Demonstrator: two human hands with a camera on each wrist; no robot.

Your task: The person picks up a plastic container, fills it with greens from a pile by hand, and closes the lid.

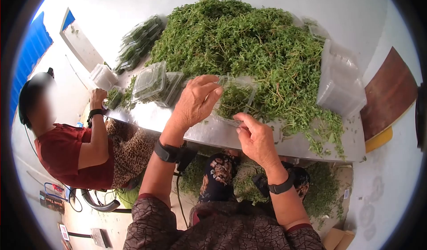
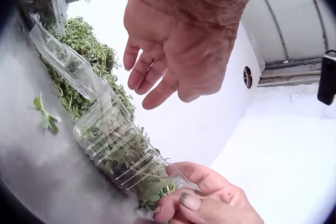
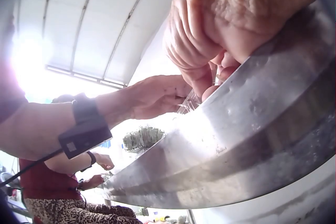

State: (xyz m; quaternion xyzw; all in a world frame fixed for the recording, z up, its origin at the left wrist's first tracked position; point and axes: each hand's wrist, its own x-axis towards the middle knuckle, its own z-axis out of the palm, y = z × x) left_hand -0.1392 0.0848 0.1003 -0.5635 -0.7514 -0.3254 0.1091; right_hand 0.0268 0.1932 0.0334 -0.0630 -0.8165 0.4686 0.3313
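The left hand point(image 1: 198, 101) hovers, fingers point(image 2: 160, 92) loosely extended; the right hand point(image 1: 257, 141) pinches, its fingers curled.

Head view: high, widest, facing forward-down over the silvery metal table point(image 1: 200, 135). Left wrist: close, tilted past the left hand point(image 2: 178, 50) — shares the clear, ribbed, rectangular plastic box point(image 2: 118, 142) with head. Right wrist: low along the table edge — shares the dark-red-shirted person point(image 3: 50, 181) with head.

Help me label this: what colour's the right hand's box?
Clear, colourless box, best seen in left wrist view.
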